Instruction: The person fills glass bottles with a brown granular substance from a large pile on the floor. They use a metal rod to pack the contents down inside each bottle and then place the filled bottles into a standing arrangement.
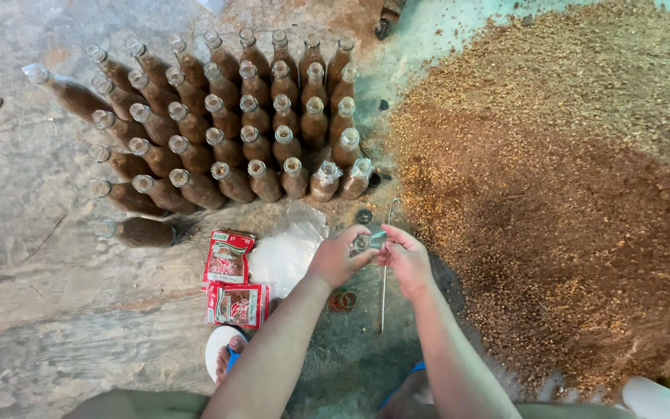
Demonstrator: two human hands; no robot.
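Observation:
My left hand (337, 257) and my right hand (406, 259) meet over the floor, both pinching a small clear glass bottle (367, 242) seen from its mouth. Its body is mostly hidden by my fingers. A thin metal rod (385, 264) with a hooked top lies on the floor just under my right hand. Several glass bottles (230, 120) packed with brown material stand in rows beyond my hands. A large heap of brown sawdust-like material (560, 186) spreads to the right.
Two red packets (229, 281) and a clear plastic bag (288, 252) lie left of my hands. Rubber bands (343, 300) rest on the concrete below them. One bottle (137, 231) lies on its side at left. My foot in a sandal (226, 353) shows below.

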